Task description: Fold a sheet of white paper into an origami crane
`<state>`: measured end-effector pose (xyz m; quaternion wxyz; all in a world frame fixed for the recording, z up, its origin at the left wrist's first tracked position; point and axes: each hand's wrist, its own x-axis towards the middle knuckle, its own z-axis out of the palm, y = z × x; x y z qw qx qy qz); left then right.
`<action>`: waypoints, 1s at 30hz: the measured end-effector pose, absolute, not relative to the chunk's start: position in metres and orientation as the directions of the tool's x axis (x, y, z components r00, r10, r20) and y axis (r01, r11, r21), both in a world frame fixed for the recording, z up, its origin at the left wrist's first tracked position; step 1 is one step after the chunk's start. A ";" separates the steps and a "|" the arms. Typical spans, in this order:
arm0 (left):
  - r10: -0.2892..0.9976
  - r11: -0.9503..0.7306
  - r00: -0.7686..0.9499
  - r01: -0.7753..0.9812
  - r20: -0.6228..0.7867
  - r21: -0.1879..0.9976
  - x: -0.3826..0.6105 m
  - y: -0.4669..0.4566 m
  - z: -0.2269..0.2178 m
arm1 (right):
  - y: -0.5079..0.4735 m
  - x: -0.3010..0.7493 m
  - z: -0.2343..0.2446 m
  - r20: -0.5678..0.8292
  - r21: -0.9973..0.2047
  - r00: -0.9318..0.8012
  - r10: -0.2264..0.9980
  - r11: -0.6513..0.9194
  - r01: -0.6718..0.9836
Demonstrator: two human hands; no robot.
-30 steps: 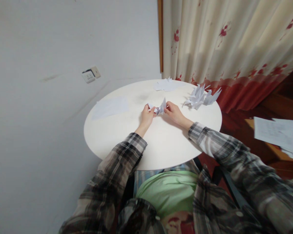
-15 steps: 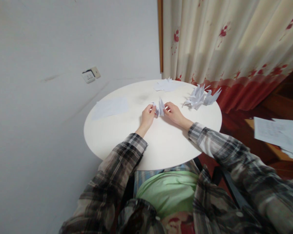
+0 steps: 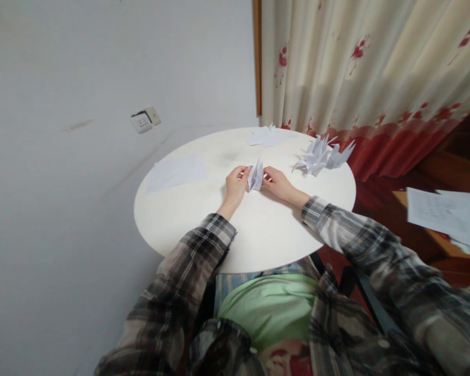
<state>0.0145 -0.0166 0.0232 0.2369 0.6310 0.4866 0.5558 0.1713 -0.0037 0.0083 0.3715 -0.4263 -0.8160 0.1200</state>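
Observation:
A folded white paper crane (image 3: 257, 176) is held just over the middle of the round white table (image 3: 254, 235). My left hand (image 3: 237, 183) pinches its left side between thumb and fingers. On the other side my right hand (image 3: 276, 183) has its fingertips closed on the paper. One pointed piece of the crane stands up between the hands. The fingertips partly cover its lower folds. To the right of my right hand lies a cluster of folded paper cranes (image 3: 317, 155).
White paper sheets (image 3: 176, 173) lie at the table's left, with smaller paper pieces (image 3: 265, 137) at its far edge. A wall with a socket (image 3: 141, 123) stands to the left. Behind hangs a patterned curtain (image 3: 360, 78). More papers (image 3: 446, 214) lie on a wooden surface at the right.
The paper has turned slightly between my fingers, and its left part now sits closer to the upright piece. My left hand has shifted a little to the left.

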 end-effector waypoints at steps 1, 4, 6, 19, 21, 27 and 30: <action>0.876 -0.414 -0.095 0.352 0.472 0.839 0.014 -0.017 0.023 | -0.004 0.171 0.009 0.499 -0.512 -0.363 0.786 0.606 0.608; 0.880 -0.406 -0.105 0.341 0.463 0.848 0.014 -0.017 0.025 | -0.005 0.171 0.009 0.491 -0.516 -0.361 0.793 0.599 0.612; 0.885 -0.394 -0.113 0.335 0.452 0.856 0.015 -0.018 0.026 | -0.005 0.171 0.009 0.488 -0.519 -0.361 0.795 0.597 0.612; 0.820 -0.529 -0.019 0.356 0.572 0.770 0.013 -0.015 0.020 | -0.005 0.170 0.010 0.480 -0.539 -0.394 0.784 0.618 0.572; 0.767 -0.592 0.016 0.402 0.641 0.699 0.012 -0.014 0.019 | -0.005 0.170 0.010 0.482 -0.552 -0.397 0.781 0.622 0.555; 0.649 -0.679 0.075 0.505 0.757 0.532 0.010 -0.016 0.021 | -0.004 0.169 0.009 0.489 -0.570 -0.391 0.780 0.625 0.534; 0.648 -0.665 0.057 0.528 0.760 0.528 0.010 -0.018 0.023 | -0.004 0.169 0.009 0.491 -0.568 -0.395 0.777 0.629 0.531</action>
